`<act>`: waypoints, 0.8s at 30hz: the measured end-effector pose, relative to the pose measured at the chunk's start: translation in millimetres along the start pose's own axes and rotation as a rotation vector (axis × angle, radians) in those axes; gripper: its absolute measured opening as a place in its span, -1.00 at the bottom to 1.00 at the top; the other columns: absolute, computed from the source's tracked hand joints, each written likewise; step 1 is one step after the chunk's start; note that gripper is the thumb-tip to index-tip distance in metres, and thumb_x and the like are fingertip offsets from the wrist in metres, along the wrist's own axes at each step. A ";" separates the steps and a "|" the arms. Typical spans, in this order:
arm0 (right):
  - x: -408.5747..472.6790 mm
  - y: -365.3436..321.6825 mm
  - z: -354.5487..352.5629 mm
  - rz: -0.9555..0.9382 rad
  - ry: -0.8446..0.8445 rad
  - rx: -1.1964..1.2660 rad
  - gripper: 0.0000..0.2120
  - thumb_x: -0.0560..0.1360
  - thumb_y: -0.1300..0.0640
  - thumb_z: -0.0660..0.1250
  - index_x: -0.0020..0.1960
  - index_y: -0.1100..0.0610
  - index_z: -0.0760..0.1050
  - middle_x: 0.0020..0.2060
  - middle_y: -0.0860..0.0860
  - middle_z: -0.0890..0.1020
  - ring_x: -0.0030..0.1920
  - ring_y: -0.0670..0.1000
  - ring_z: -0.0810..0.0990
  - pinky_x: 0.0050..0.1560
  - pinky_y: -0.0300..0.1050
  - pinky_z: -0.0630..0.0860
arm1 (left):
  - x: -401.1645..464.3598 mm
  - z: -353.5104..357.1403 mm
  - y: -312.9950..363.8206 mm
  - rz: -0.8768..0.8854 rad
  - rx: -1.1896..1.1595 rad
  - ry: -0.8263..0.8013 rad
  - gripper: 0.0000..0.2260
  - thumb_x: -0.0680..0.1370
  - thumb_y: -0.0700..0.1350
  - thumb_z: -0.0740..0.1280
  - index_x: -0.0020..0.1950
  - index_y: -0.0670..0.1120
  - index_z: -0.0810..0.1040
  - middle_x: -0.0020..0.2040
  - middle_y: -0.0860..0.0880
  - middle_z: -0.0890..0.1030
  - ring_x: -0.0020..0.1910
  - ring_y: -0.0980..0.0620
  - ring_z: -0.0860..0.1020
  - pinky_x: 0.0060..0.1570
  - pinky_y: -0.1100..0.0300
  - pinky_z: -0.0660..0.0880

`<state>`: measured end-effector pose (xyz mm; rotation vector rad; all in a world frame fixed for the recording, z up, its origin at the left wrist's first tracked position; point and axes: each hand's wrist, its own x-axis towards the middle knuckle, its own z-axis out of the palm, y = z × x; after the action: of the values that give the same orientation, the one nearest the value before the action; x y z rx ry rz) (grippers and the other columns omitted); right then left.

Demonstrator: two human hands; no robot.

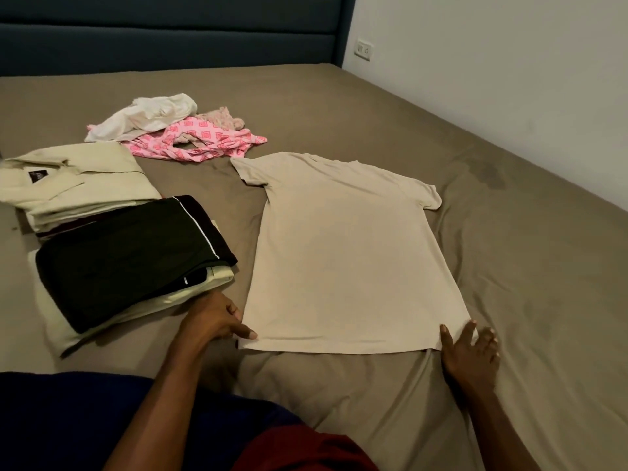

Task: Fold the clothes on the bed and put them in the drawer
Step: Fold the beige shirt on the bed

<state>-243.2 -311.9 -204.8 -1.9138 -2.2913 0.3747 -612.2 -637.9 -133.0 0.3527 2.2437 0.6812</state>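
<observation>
Both hands, left hand (217,319) and right hand (470,355), touch the T-shirt (350,260) hem corners.

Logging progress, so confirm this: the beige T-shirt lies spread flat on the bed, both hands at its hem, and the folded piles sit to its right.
Wrong on one point: the head view shows the folded piles to the left of the T-shirt. It does lie flat on the bed, left hand and right hand at its hem.

The beige T-shirt (346,253) looks like smooth matt knit cloth, the taupe bedsheet (509,266) matt and creased.
</observation>
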 end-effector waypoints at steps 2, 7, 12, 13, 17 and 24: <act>0.9 -10.9 -2.9 -0.036 0.043 -0.021 -0.15 0.61 -0.39 -0.20 0.67 0.20 0.01 0.62 0.36 0.00 0.63 0.33 -0.01 0.58 0.28 -0.02 | -3.0 0.8 -0.1 0.003 0.038 -0.011 -0.67 0.16 -0.01 0.74 -0.30 -0.11 0.68 -0.37 -0.02 0.67 -0.39 0.05 0.55 -0.26 0.23 0.49; -13.5 -21.0 4.0 -0.433 -0.005 -0.007 -0.25 0.65 -0.37 -0.05 0.70 0.02 -0.07 0.68 0.08 -0.07 0.66 0.09 -0.06 0.61 0.13 -0.02 | 1.7 -3.4 -2.4 -0.027 -0.067 -0.007 -0.70 0.16 -0.26 0.73 -0.29 -0.21 0.65 -0.30 -0.17 0.71 -0.28 -0.12 0.72 -0.12 0.07 0.69; -15.9 -18.7 4.3 -0.405 -0.089 -0.022 -0.05 0.46 -0.56 -0.19 0.69 -0.05 -0.16 0.68 -0.03 -0.15 0.66 -0.02 -0.16 0.63 0.14 -0.14 | 4.3 -0.4 -4.7 -0.058 -0.064 -0.078 -0.74 0.27 -0.39 0.64 -0.32 -0.20 0.58 -0.33 -0.22 0.66 -0.39 -0.10 0.63 -0.33 0.15 0.62; -17.4 -19.3 1.7 -0.404 -0.109 -0.022 -0.03 0.45 -0.59 -0.17 0.69 -0.06 -0.17 0.67 -0.05 -0.18 0.66 -0.03 -0.18 0.63 0.13 -0.16 | 6.7 -0.7 -6.8 -0.055 -0.049 -0.089 -0.76 0.27 -0.38 0.63 -0.32 -0.20 0.59 -0.34 -0.21 0.65 -0.41 -0.09 0.60 -0.33 0.16 0.58; -16.6 -12.3 -2.8 -0.367 -0.150 0.031 0.11 0.35 -0.69 0.02 0.68 -0.10 -0.22 0.66 -0.13 -0.22 0.65 -0.10 -0.22 0.63 0.11 -0.20 | 12.4 -3.7 -15.3 -0.061 -0.036 -0.140 -0.79 0.27 -0.37 0.62 -0.28 -0.23 0.62 -0.34 -0.23 0.62 -0.40 -0.08 0.53 -0.28 0.14 0.48; -10.9 -49.0 -22.9 -0.288 -0.190 -0.048 0.15 0.34 -0.64 0.09 0.69 0.06 -0.06 0.67 0.13 -0.04 0.66 0.12 -0.03 0.60 0.22 -0.05 | 5.7 5.2 -14.7 0.015 0.024 -0.090 -0.74 0.29 -0.29 0.66 -0.27 -0.16 0.58 -0.33 -0.19 0.66 -0.36 -0.06 0.66 -0.10 -0.05 0.67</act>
<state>-281.7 -328.2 -168.8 -1.5930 -2.6719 0.4874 -612.9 -645.6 -147.8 0.4040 2.1677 0.6345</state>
